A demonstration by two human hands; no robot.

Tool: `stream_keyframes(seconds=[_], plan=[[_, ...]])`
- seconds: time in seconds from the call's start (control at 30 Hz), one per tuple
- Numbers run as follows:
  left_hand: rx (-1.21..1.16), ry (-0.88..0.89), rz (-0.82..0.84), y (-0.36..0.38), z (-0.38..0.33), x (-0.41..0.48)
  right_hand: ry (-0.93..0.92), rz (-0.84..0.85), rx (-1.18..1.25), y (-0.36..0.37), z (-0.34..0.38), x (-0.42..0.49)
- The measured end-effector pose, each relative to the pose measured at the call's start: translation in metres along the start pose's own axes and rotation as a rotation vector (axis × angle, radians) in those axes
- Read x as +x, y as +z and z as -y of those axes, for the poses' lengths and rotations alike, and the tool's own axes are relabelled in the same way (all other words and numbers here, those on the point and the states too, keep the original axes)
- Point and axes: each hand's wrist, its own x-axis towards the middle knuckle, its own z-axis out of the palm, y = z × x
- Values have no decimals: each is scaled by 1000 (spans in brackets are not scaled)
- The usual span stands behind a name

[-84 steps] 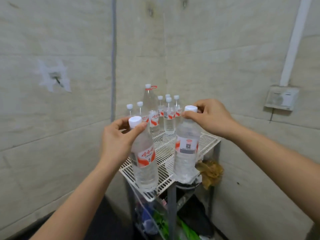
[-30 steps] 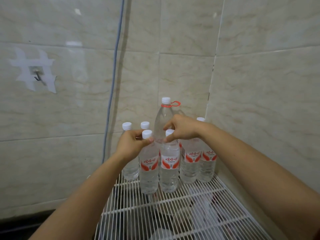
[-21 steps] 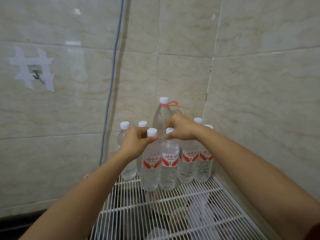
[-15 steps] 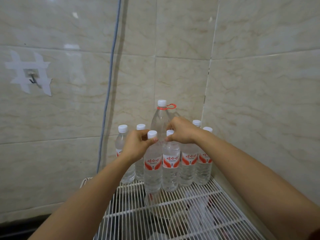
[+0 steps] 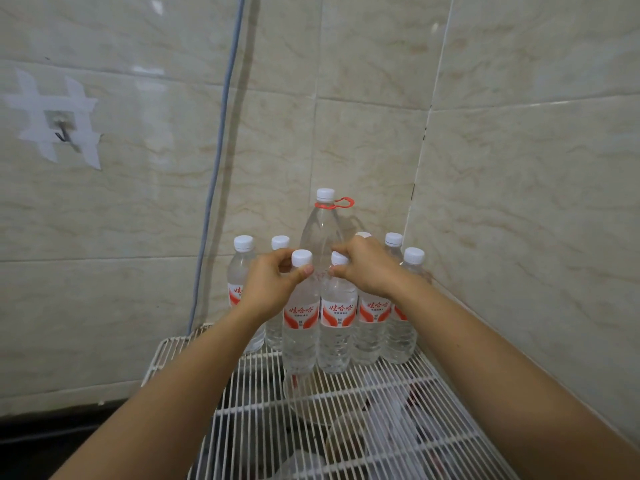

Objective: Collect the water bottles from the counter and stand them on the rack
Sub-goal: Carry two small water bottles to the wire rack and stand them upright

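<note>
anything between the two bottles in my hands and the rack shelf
Nothing visible. The left hand and right hand grip the necks of the left front bottle and right front bottle, whose bases seem to rest on the wire rack, in front of the other bottles.

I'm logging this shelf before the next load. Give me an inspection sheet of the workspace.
Surface: white wire rack, in a tiled corner.
Job's things: seven small bottles and one tall bottle upright at the back.
Clutter: blurred items under the rack.
Hands: left hand pinches the neck of one front bottle; right hand the neighbouring bottle.
Cables: blue cable down the wall.
Surroundings: taped hook on left wall.
</note>
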Motion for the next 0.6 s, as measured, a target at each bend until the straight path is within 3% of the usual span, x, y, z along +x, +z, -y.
stream_keyframes(seconds=[0.37, 0.6], plan=[[-16, -37, -2, 4, -14, -11, -68, -219, -47, 7, 4, -10], [68, 6, -162, -18, 1, -49, -243, -455, 114, 35, 22, -29]])
